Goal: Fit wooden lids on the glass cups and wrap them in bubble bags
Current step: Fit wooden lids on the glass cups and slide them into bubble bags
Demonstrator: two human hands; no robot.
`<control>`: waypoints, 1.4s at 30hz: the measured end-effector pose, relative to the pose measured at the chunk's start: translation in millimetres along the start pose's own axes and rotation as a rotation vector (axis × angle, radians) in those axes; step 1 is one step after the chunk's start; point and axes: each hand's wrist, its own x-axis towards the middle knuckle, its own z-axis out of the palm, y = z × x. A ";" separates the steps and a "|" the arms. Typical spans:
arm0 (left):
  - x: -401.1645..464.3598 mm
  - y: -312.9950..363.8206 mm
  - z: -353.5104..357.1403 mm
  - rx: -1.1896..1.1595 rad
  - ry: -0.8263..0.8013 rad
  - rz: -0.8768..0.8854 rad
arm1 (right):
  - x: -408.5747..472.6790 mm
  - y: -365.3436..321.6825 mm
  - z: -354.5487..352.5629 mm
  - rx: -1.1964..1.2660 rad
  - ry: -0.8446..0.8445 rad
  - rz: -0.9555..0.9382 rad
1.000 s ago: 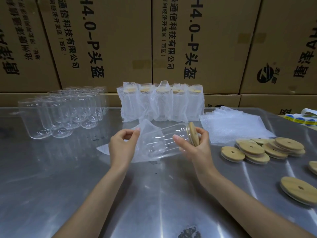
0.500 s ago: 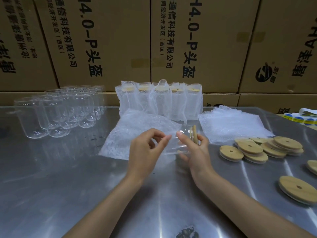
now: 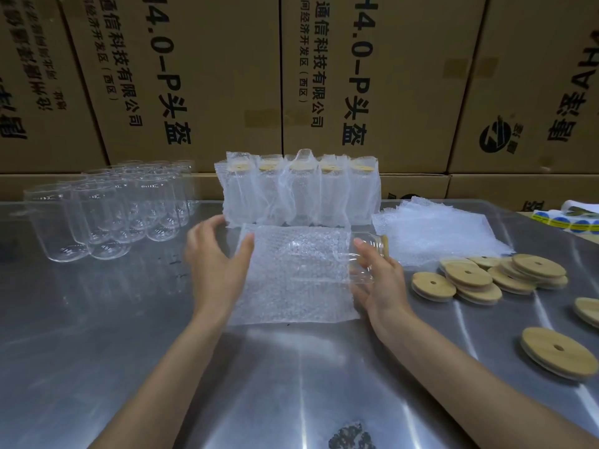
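So progress check: five wrapped cups already stand in a row at the back edge of the worktop, lids on and bagged. Plenty left though, going by the cluster of bare glass cups toward the back left corner, the stack of bubble bags at back right, and the pile of wooden lids along the right edge.

The cup being worked on lies on its side mid-worktop, most of it already inside a bubble bag, with its lidded end poking out on the right. Looks like the bagging step is nearly done and it just needs sliding fully in.

Right hand has its grip wrapped around the exposed lidded end. Left hand is released, fingers spread and a bit blurry, thumb near the bag's left edge.
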 end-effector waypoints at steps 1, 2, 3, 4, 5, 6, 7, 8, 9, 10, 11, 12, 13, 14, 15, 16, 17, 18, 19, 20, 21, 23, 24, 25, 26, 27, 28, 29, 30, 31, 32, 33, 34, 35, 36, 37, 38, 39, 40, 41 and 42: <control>4.0 -5.8 -1.4 -0.046 -0.076 -0.200 | 0.8 0.0 -0.5 0.004 0.000 0.002; 6.4 -9.4 -2.5 -0.120 -0.186 -0.390 | 1.1 -0.3 -1.1 0.009 0.000 0.007; 7.3 -12.6 -2.5 -0.224 -0.309 -0.538 | 1.0 -1.1 -1.1 0.012 -0.008 0.014; 7.4 -14.3 -2.0 -0.341 -0.422 -0.631 | 0.2 -2.0 -1.2 0.009 -0.024 0.023; 6.7 -15.3 -1.4 -0.437 -0.506 -0.667 | -0.5 -2.9 -1.0 0.003 -0.042 0.030; 5.6 -15.2 -0.6 -0.502 -0.553 -0.656 | -1.1 -3.6 -0.9 0.000 -0.056 0.032; 3.6 -13.3 0.2 -0.537 -0.585 -0.630 | -1.4 -4.0 -0.7 0.001 -0.065 0.032; 0.9 -11.3 2.1 -0.540 -0.613 -0.601 | -0.8 -3.7 -1.0 0.005 -0.072 0.033; -2.5 -9.7 4.2 -0.540 -0.634 -0.583 | -0.6 -3.1 -0.8 0.011 -0.081 0.040; -4.2 -8.9 5.9 -0.540 -0.638 -0.566 | -0.9 -2.3 -0.2 0.015 -0.096 0.049; -6.1 -6.6 7.1 -0.559 -0.638 -0.544 | -1.7 -2.2 0.3 0.015 -0.113 0.058; -7.4 -4.3 7.2 -0.588 -0.639 -0.511 | -1.7 -2.0 0.7 0.014 -0.125 0.056; -9.0 -1.6 7.1 -0.623 -0.636 -0.478 | -1.6 -1.8 0.9 0.020 -0.136 0.052; -10.6 0.8 7.5 -0.644 -0.639 -0.445 | -1.2 -1.2 0.7 0.030 -0.152 0.047; -12.5 2.7 7.8 -0.663 -0.641 -0.421 | -1.6 -1.0 0.7 0.035 -0.175 0.044; -13.9 3.2 9.4 -0.683 -0.644 -0.402 | -2.6 -1.0 1.4 0.036 -0.205 0.037; -15.7 3.3 11.3 -0.703 -0.649 -0.394 | -2.5 -0.3 2.1 0.040 -0.246 0.026; -17.0 2.7 13.6 -0.722 -0.656 -0.396 | -3.5 0.2 3.4 0.047 -0.291 0.015; -18.0 3.0 15.6 -0.742 -0.668 -0.398 | -4.3 1.0 4.1 0.051 -0.332 -0.002; -17.7 1.6 17.5 -0.752 -0.677 -0.395 | -5.6 1.3 5.0 0.054 -0.362 -0.012; -17.8 0.9 18.6 -0.751 -0.688 -0.389 | -6.0 1.4 5.4 0.057 -0.387 -0.015; -17.8 -1.6 19.4 -0.751 -0.717 -0.375 | -5.2 2.1 4.2 0.059 -0.406 -0.013; -17.3 -3.6 20.0 -0.752 -0.739 -0.374 | -4.5 2.7 3.3 0.050 -0.397 -0.004; -17.1 -5.7 20.2 -0.755 -0.765 -0.378 | -5.1 2.9 3.2 0.040 -0.375 0.008; -16.9 -7.9 21.0 -0.757 -0.788 -0.383 | -6.2 2.8 3.4 0.029 -0.339 0.031; -17.3 -8.7 21.5 -0.757 -0.802 -0.391 | -6.8 2.7 3.6 0.014 -0.311 0.058; -17.3 -8.9 22.0 -0.751 -0.797 -0.402 | -7.5 2.2 4.2 -0.002 -0.297 0.073; -17.2 -8.2 22.3 -0.740 -0.773 -0.414 | -8.4 1.5 5.1 -0.019 -0.294 0.080; -17.1 -7.5 22.7 -0.733 -0.738 -0.429 | -8.6 0.9 5.7 -0.045 -0.289 0.076; -17.1 -6.5 23.1 -0.741 -0.706 -0.446 | -8.7 -0.3 6.4 -0.080 -0.280 0.062; -16.9 -5.8 23.3 -0.773 -0.681 -0.464 | -9.1 -1.7 7.5 -0.118 -0.275 0.030; -16.6 -5.4 23.1 -0.825 -0.662 -0.482 | -10.8 -4.0 9.3 -0.159 -0.277 -0.003; -16.4 -4.7 22.5 -0.882 -0.649 -0.489 | -13.4 -6.3 10.7 -0.205 -0.269 -0.043; -16.7 -2.7 22.0 -0.926 -0.637 -0.489 | -16.1 -8.7 11.7 -0.235 -0.247 -0.087; -17.6 0.1 21.5 -0.965 -0.620 -0.490 | -17.8 -10.9 11.6 -0.233 -0.206 -0.126; -18.6 3.5 21.2 -1.022 -0.600 -0.496 | -19.0 -13.5 11.1 -0.203 -0.154 -0.151; -19.5 7.0 21.0 -1.097 -0.579 -0.505 | -19.2 -16.0 9.7 -0.163 -0.105 -0.160; -20.4 11.0 20.7 -1.183 -0.563 -0.514 | -19.0 -17.9 8.1 -0.129 -0.076 -0.148; -21.2 14.5 20.3 -1.258 -0.544 -0.512 | -19.1 -18.9 7.1 -0.101 -0.080 -0.114; -21.8 17.6 20.0 -1.309 -0.518 -0.507 | -20.7 -18.5 7.6 -0.089 -0.116 -0.062; -22.3 21.1 20.0 -1.326 -0.481 -0.506 | -23.5 -16.6 9.8 -0.091 -0.187 0.000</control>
